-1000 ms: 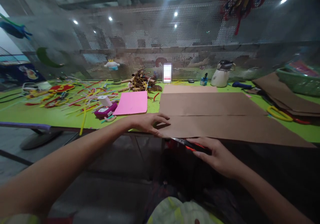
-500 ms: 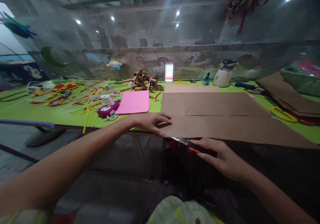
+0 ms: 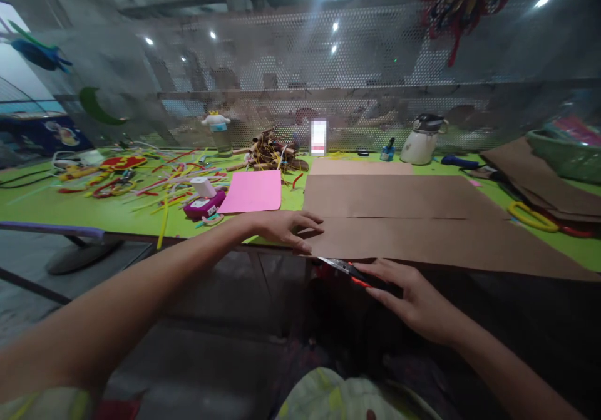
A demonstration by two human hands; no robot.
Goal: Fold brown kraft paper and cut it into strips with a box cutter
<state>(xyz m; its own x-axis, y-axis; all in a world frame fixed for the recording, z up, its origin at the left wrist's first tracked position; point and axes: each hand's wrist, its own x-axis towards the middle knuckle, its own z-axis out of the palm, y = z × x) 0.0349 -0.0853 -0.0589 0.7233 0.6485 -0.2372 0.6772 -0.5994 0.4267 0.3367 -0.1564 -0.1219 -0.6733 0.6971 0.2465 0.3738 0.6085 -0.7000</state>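
A lime-green table (image 3: 28, 204) runs across the view, its front edge above a dark grey floor (image 3: 28, 254). Behind it stands a perforated metal screen (image 3: 282, 54), with small lights (image 3: 335, 26) showing across it and a grey beamed ceiling overhead. A flower ornament (image 3: 477, 0) hangs at upper right, a blue ornament (image 3: 40, 54) at upper left, and a green crescent (image 3: 98, 107) below that one.

Brown paper (image 3: 399, 238) lies flat on the table in front of the person, its near side reaching the front edge and a line crossing it lengthwise. The left hand (image 3: 284, 227) rests at its near left corner, fingers spread, gripping nothing. The right hand (image 3: 416, 298) is closed round the handles of scissors (image 3: 345, 266), whose blades point left under the near edge; the view is too poor to tell whether they bite into it.

On the left, a pink sheet (image 3: 253, 189) lies beside a purple box (image 3: 204, 206), with scattered craft stems (image 3: 162, 185) beyond. Twigs (image 3: 270, 151), a bright phone (image 3: 318, 137), a bottle (image 3: 387, 152) and a white kettle (image 3: 419, 144) line the back. A green basket (image 3: 563, 156) stands at far right.
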